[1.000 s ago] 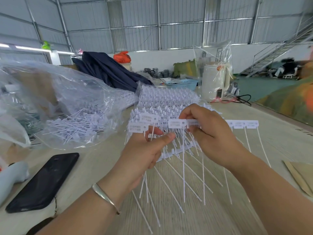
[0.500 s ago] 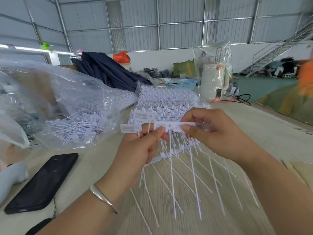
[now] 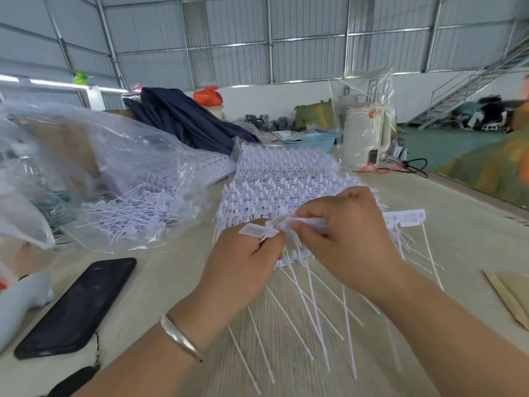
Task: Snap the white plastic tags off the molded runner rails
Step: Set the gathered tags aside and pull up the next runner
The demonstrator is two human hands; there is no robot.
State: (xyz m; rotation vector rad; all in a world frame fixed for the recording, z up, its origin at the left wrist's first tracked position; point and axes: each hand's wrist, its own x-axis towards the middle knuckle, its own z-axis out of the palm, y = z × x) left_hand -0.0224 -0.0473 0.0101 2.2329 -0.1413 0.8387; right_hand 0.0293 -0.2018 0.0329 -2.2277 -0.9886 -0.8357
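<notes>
My left hand (image 3: 243, 262) grips a small bunch of white plastic tags (image 3: 257, 231), their flat label heads sticking out above my thumb and their thin tails hanging down to the table. My right hand (image 3: 346, 239) pinches more white tags (image 3: 406, 218) on a runner rail; a few label heads show past my knuckles on the right. The two hands meet at the fingertips, where the tags are blurred. Behind my hands lies a stack of uncut runner rails (image 3: 289, 187) full of tags.
A clear plastic bag (image 3: 120, 179) holding loose tags lies at the left. A black phone (image 3: 77, 308) rests on the table at the lower left. A white appliance (image 3: 363, 136) in plastic wrap, a blue basket (image 3: 312, 140) and dark cloth (image 3: 183, 121) stand behind. Cardboard (image 3: 512, 296) lies at the right edge.
My right hand has twisted its tags against the left hand and drawn in close. The hanging tails have swung, and label heads show again to the right of my knuckles.
</notes>
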